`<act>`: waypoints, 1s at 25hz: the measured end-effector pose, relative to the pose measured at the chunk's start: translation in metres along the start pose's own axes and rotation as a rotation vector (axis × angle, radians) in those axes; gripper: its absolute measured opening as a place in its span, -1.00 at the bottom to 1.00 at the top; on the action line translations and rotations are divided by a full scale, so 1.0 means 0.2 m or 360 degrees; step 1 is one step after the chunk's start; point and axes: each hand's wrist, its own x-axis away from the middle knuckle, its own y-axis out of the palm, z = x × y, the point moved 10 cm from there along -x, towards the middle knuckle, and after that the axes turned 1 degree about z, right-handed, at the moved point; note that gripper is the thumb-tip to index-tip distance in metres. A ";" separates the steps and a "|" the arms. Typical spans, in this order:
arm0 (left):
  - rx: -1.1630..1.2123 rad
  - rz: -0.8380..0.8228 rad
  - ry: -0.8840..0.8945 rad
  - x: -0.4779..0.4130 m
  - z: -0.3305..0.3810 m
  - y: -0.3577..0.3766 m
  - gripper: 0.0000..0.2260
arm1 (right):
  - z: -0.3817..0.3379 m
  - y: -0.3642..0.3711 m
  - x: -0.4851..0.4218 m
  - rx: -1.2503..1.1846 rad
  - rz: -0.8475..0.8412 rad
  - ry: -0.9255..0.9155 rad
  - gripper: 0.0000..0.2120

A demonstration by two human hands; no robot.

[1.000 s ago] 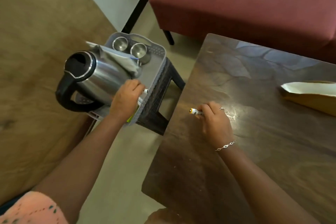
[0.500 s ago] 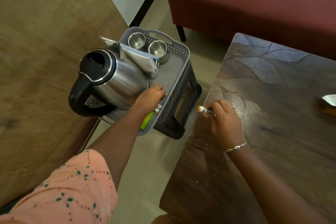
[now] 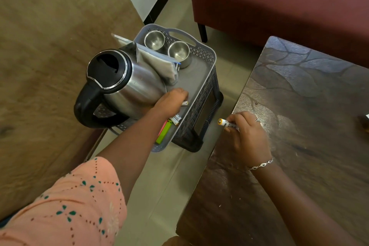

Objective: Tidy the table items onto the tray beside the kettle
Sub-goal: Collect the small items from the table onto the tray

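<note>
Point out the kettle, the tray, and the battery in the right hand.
kettle (image 3: pixel 137 88): head view, steel body.
tray (image 3: pixel 203 54): head view, far lattice wall.
battery (image 3: pixel 224 123): head view, white barrel beside the fingers.

The left half of the tray (image 3: pixel 202 52) is filled by the kettle (image 3: pixel 137 88), and its far end is blocked by steel cups (image 3: pixel 154 40) and a grey pouch (image 3: pixel 157 62). A bare strip is left along the right wall, closed at the near end by the left hand (image 3: pixel 171 103) and batteries (image 3: pixel 176 119). Open floor (image 3: pixel 229 78) is seen between tray and surface (image 3: pixel 309 116).
</note>
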 end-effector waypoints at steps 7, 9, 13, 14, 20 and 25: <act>-0.0134 -0.0049 0.0132 0.06 0.03 0.02 -0.77 | -0.02 0.02 -0.05 -0.0025 -0.0019 0.0030 -0.91; -0.0053 -0.0031 0.0080 0.08 0.01 0.03 -0.75 | -0.04 0.03 -0.10 -0.0038 -0.0016 0.0053 -0.91; 0.0087 0.0059 0.0011 0.14 -0.05 0.06 -0.67 | -0.14 0.12 -0.30 -0.0031 -0.0130 0.0041 -0.89; 0.0155 0.0112 -0.0024 0.16 -0.07 0.06 -0.67 | -0.18 0.15 -0.36 -0.0017 -0.0190 0.0028 -0.89; 0.0760 0.0461 -0.0176 0.31 -0.12 0.04 -0.53 | -0.35 0.51 -0.67 0.0322 -0.0739 -0.0092 -0.85; 0.1054 0.0503 -0.0385 0.35 -0.19 0.09 -0.43 | -0.33 0.78 -0.64 0.0560 -0.1031 -0.0079 -0.71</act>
